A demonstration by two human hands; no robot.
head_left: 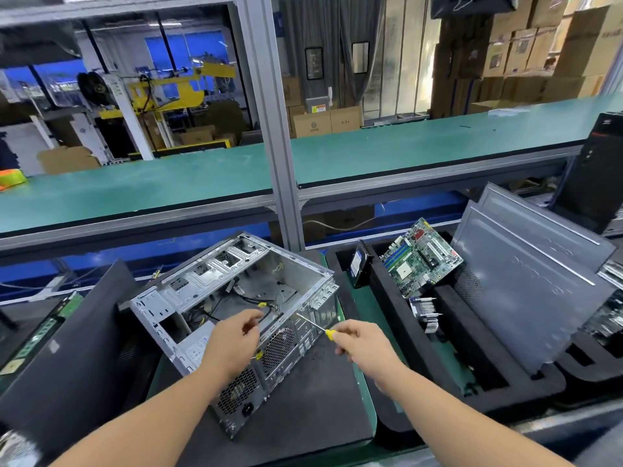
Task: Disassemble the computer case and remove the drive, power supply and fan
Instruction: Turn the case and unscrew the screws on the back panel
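While the screwdriver (325, 332) is gripped by the right hand (359, 343), the stiff, sharp-edged (likely light) computer case (236, 311) is pinched at its rim by the left hand (232, 345).

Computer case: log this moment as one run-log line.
computer case open, motherboard out | power supply still inside | left hand on case rear edge | right hand grips screwdriver, tip at rear panel

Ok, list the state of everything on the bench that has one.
Computer case: side open, lying flat, motherboard out.
Power supply: still mounted.
Screwdriver: held in right hand.
Left hand: over the case, grip unclear.
Motherboard: removed, leaning in foam tray.
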